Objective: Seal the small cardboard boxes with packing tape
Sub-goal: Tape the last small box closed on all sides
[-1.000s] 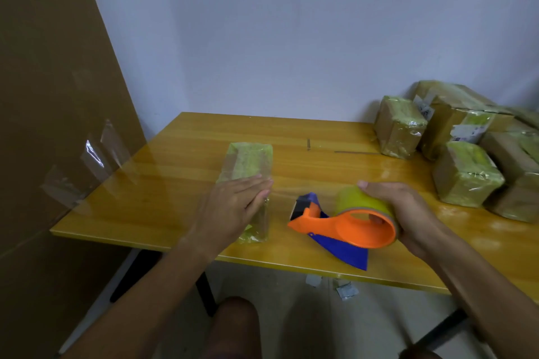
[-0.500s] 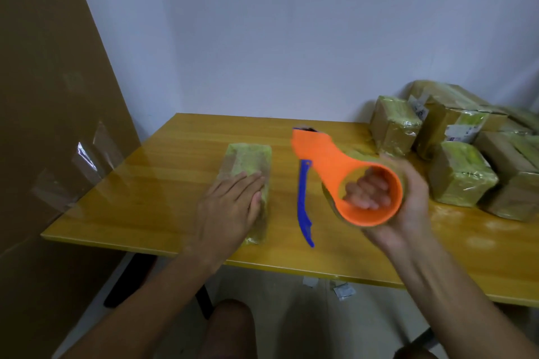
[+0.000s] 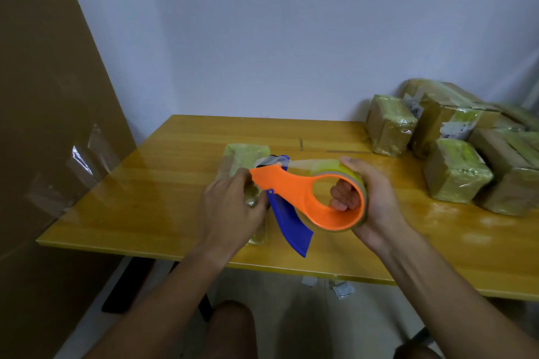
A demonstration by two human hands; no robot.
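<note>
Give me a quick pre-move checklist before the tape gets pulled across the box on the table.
1. Right hand grips the tape dispenser through the roll: ok.
2. Left hand at the dispenser's nose, above the small cardboard box: ok.
3. Tape end pinched by the left fingers: cannot tell, hidden by the hand.
4. Box lying flat on the table: ok.
5. Sealed boxes stacked at the right, apart from the work spot: ok.

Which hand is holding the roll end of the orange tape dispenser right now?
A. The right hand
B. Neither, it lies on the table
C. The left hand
A: the right hand grips the tape roll, fingers curled through the ring of the orange tape dispenser, held above the table.
</note>
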